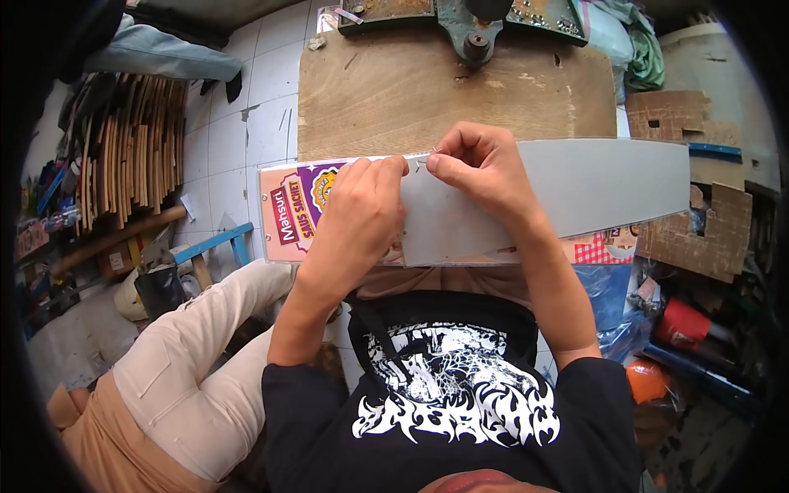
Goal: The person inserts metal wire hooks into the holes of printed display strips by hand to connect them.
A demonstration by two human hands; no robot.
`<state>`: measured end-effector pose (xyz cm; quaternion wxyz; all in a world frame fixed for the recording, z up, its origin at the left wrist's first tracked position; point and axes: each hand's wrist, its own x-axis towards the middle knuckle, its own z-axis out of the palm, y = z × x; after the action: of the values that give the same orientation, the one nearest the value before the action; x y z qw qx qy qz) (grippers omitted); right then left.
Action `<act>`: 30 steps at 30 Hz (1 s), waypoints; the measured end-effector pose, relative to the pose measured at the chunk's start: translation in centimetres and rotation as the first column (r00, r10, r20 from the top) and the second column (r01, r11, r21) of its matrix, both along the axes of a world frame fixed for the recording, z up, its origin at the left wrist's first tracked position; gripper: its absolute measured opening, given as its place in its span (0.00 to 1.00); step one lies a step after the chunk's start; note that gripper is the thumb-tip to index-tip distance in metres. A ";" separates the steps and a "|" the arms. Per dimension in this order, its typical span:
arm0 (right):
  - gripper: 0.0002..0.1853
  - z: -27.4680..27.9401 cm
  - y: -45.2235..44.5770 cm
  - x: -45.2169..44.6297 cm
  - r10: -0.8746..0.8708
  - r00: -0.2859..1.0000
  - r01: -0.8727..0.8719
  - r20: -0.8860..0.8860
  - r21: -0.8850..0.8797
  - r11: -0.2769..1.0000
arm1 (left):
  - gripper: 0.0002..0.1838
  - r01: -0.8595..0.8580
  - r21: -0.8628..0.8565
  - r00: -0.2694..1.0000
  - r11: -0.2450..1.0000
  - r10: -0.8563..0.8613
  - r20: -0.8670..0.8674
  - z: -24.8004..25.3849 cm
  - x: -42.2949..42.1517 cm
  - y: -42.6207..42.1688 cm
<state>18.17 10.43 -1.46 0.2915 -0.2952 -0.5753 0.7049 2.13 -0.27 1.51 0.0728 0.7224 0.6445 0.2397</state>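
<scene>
A long grey panel (pixel 592 177) lies across my lap and the near part of the wooden table, over a printed panel (pixel 282 209) marked "Mahsuri Saus Sachet". My left hand (pixel 359 209) is closed at the far edge of the printed panel, beside the grey panel's left end; its fingertips are partly hidden. With thumb and forefinger pressed together, my right hand (pixel 483 168) pinches something small at the same far edge. A thin, bent, wire-like metal piece (pixel 420 165) shows between the hands; its exact kind is too small to tell.
Behind the panels stands a wooden table (pixel 460 103) bearing a green machine base (pixel 472 41) with trays of small metal parts. Stacked brown boards (pixel 136 152) lean at left, near another person's leg (pixel 205 361). Cut boards (pixel 699 222) lie at right.
</scene>
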 end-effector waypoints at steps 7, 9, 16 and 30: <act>0.07 0.0 0.1 0.2 0.006 1.000 -0.006 0.008 0.006 1.000 | 0.14 0.182 -0.077 0.967 0.980 -0.192 -0.169 1.4 -0.7 0.7; 0.07 0.2 0.2 0.2 0.022 1.000 -0.022 0.018 -0.019 1.000 | 0.13 0.166 -0.087 0.963 0.982 -0.180 -0.199 2.1 -0.4 0.8; 0.08 1.2 0.1 0.3 0.014 0.999 -0.012 0.038 -0.047 0.999 | 0.18 -0.086 -0.162 0.996 0.983 0.086 -0.004 1.0 1.2 0.5; 0.08 0.8 0.5 0.6 0.030 0.999 -0.029 0.024 -0.071 0.997 | 0.19 -0.538 -0.294 0.708 0.790 0.613 0.350 0.8 2.8 -0.2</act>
<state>18.78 10.93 -0.61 0.2633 -0.3054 -0.5579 0.7253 4.90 -0.44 2.36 0.1950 0.4043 0.8235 0.3469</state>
